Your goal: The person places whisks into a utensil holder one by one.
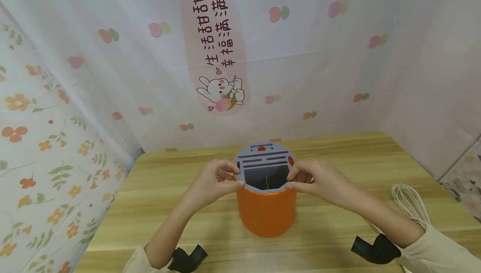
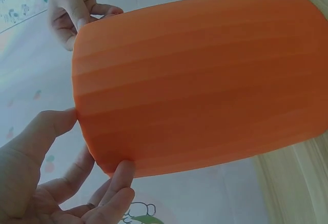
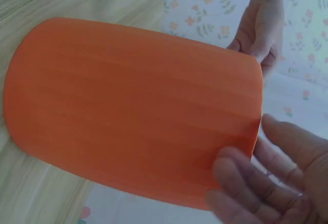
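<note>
An orange round container (image 1: 267,214) stands upright on the table, topped by a grey lid (image 1: 259,156) with slots and a dark rectangular opening. My left hand (image 1: 214,185) holds the rim at the left, thumb at the front edge and fingers at the side. On the opposite side my right hand (image 1: 319,181) has thumb and fingers at the rim. In the left wrist view the left hand (image 2: 66,183) touches the end of the orange container (image 2: 195,85). The right wrist view shows the right hand (image 3: 277,178) with fingers around the container's edge (image 3: 138,106).
A coiled white cable (image 1: 411,202) lies on the wooden table (image 1: 169,173) at the right. Behind the table hangs a white curtain (image 1: 319,77) with printed fruit and writing; a flower-patterned cloth (image 1: 45,160) hangs at the left.
</note>
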Motion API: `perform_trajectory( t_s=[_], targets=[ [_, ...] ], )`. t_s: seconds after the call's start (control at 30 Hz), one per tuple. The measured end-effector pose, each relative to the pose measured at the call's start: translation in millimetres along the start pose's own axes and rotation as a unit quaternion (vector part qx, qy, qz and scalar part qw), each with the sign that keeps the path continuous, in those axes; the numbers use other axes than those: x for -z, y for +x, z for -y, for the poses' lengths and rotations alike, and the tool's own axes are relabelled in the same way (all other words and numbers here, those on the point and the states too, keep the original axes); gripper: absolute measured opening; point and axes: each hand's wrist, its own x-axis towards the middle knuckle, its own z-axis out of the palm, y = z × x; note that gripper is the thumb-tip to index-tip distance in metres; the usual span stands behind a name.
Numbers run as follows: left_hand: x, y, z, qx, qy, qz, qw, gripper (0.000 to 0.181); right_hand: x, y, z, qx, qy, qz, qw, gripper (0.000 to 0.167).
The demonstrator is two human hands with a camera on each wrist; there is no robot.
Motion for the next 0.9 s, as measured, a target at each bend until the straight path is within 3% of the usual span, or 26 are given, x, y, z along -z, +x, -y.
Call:
perform_trajectory(
  t_s=[0.13, 0.27, 0.43, 0.7, 0.9],
  targets=[
    [-1.5, 1.5, 0.0, -0.007, 0.004, 0.000, 1.0000, 0.024, 9, -6.5, -3, 0.001, -0.002, -0.029, 0.9996, 0.006],
    [-2.3, 2.0, 0.4, -0.007, 0.002, -0.003, 1.0000, 0.023, 24, -13.7, -16, -0.029, -0.016, -0.036, 0.9988, 0.009],
    [-3.1, 2.0, 0.8, -0.003, 0.004, -0.002, 1.0000, 0.023, 41, -31.6, -47, -0.083, 0.006, 0.010, 0.9965, 0.021],
    [-3.0, 2.1, 0.9, 0.004, -0.005, -0.002, 1.0000, 0.023, 53, -68.6, -100, -0.100, 0.021, 0.069, 0.9924, 0.024],
    [-1.9, 1.9, 1.3, 0.008, -0.005, -0.006, 0.9999, 0.021, 60, -104.9, -128, -0.166, 0.073, 0.109, 0.9773, 0.031]
  ],
)
